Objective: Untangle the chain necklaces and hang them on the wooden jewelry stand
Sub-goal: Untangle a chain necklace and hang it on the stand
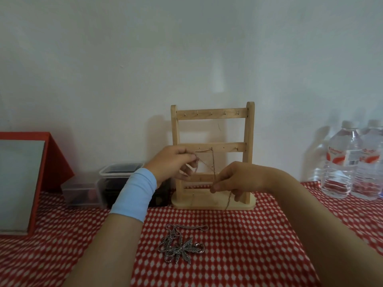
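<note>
A wooden jewelry stand point(249, 141) with three crossbars and small hooks stands against the wall. In front of its middle bar I hold a thin chain necklace point(208, 165) stretched between both hands. My left hand point(173, 162), with a light blue wristband, pinches one end near the middle bar. My right hand point(234, 180) pinches the chain lower down, and its tail hangs to the stand's base. A tangled pile of silver chains point(178, 244) with a leaf pendant lies on the cloth nearer to me.
A red-and-white patterned tablecloth point(238, 245) covers the table. Clear plastic boxes point(112, 179) sit left of the stand, a red frame point(31, 172) at the far left, and two water bottles point(352, 162) at the right.
</note>
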Demonstrator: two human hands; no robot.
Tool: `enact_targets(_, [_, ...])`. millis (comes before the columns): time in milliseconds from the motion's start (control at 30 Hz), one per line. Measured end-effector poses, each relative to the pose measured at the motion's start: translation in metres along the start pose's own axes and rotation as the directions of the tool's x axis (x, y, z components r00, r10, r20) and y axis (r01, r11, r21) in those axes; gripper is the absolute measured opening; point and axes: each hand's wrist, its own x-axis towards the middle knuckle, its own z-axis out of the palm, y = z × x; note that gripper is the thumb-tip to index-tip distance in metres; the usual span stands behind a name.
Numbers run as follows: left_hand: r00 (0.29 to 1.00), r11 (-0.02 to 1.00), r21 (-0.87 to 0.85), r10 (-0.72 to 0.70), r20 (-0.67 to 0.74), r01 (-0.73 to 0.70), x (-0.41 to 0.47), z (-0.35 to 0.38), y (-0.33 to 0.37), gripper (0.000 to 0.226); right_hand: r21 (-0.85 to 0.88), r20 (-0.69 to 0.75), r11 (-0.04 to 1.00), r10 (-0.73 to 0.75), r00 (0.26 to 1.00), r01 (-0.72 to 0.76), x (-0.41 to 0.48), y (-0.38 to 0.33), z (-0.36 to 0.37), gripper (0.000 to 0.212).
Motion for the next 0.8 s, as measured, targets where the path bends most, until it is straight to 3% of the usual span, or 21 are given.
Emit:
enact_targets(133, [0.995,0.963,-0.264,0.018,-0.099,-0.044,0.002,0.001,0.003,0.017,0.027,-0.029,0.999,-0.043,0.999,0.044,-0.006,-0.005,-0.003,0.018])
enact_targets(233, [0.996,0.908,-0.415,0.034,-0.086,-0.067,0.003,0.003,0.007,0.019,0.022,-0.088,0.995,-0.092,0.992,0.094,-0.006,-0.007,-0.003,0.020])
enact_targets(333, [0.990,0.920,-0.367,0.118,-0.076,-0.138,0.002,0.006,0.009,0.021,0.314,-0.177,0.934,-0.118,0.977,0.169,0.005,-0.004,0.004,0.021])
enact_targets(400, [0.982,0.934,-0.304,0.166,-0.088,-0.185,0.002,0.011,0.012,0.020,0.578,-0.155,0.792,-0.126,0.980,0.193,0.010,-0.007,0.013,0.039])
enact_targets(467, [0.979,0.934,-0.294,0.181,-0.098,-0.202,0.001,0.016,0.013,0.019,0.693,-0.103,0.689,-0.196,0.975,0.212,0.011,-0.014,0.023,0.044])
enact_targets(600, [0.978,0.918,-0.343,0.164,-0.126,-0.198,0.001,0.021,0.017,0.019,0.664,-0.025,0.721,-0.241,0.970,0.197,0.011,-0.017,0.032,0.030])
enact_targets(667, [0.980,0.872,-0.451,0.145,-0.133,-0.190,0.001,0.020,0.020,0.020,0.658,-0.007,0.734,-0.218,0.976,0.169,0.010,-0.013,0.029,0.020])
enact_targets(733, [0.983,0.794,-0.582,0.111,-0.147,-0.177,0.001,0.017,0.021,0.021,0.642,0.024,0.755,-0.192,0.981,0.132,0.007,-0.010,0.022,0.024])
enact_targets(800, [0.978,0.805,-0.567,0.076,-0.194,-0.176,0.004,0.011,0.019,0.021,0.595,0.029,0.799,-0.135,0.990,0.092,0.003,-0.008,0.013,0.031])
